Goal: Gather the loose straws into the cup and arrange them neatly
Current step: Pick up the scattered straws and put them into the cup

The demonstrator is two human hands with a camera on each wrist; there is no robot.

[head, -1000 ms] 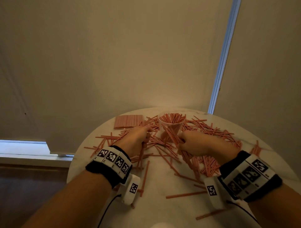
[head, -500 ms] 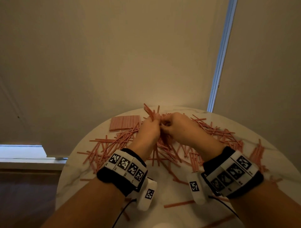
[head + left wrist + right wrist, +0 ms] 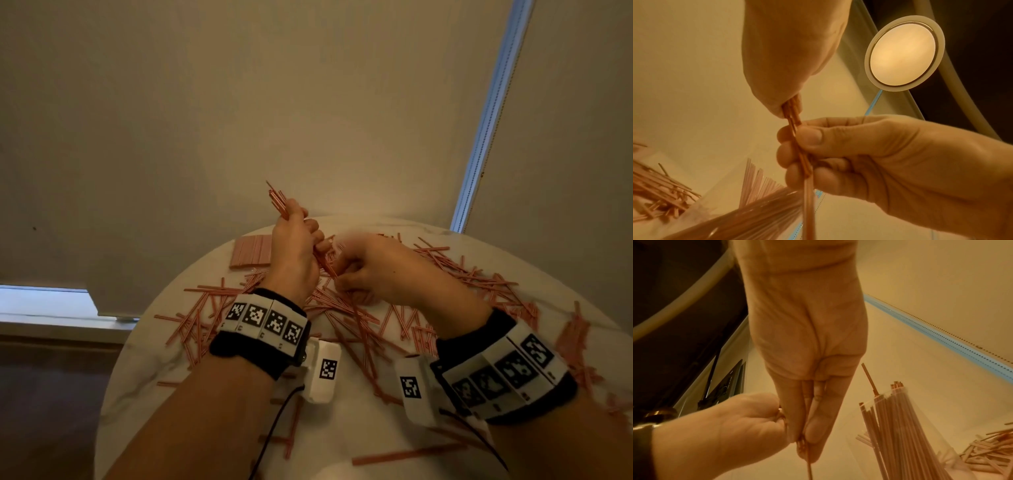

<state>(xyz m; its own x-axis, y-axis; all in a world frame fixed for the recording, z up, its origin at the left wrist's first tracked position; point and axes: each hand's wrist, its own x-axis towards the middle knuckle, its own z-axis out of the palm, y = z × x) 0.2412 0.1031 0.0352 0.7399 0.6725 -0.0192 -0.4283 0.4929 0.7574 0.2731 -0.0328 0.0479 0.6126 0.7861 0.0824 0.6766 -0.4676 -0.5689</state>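
My left hand point(image 3: 294, 240) grips a small bundle of thin red straws point(image 3: 276, 200), raised and tilted over the round white table point(image 3: 342, 431). My right hand point(image 3: 363, 270), blurred, curls round the bundle's lower end just below the left hand. In the left wrist view the right hand's fingers point(image 3: 795, 154) wrap the straws point(image 3: 808, 203). A clear cup point(image 3: 898, 426) filled with straws stands close by, also seen as the cup point(image 3: 760, 209) in the left wrist view. In the head view my hands hide it. Several loose straws point(image 3: 342, 308) lie scattered on the table.
A flat, neat pack of straws point(image 3: 251, 251) lies at the table's back left. A blind-covered wall rises right behind the table. The table edge curves round on the left, with dark floor point(image 3: 51, 411) below it.
Both hands have left the tabletop beside the cup and come together. The left hand has risen with a bundle of straws, and the right hand now holds its lower end.
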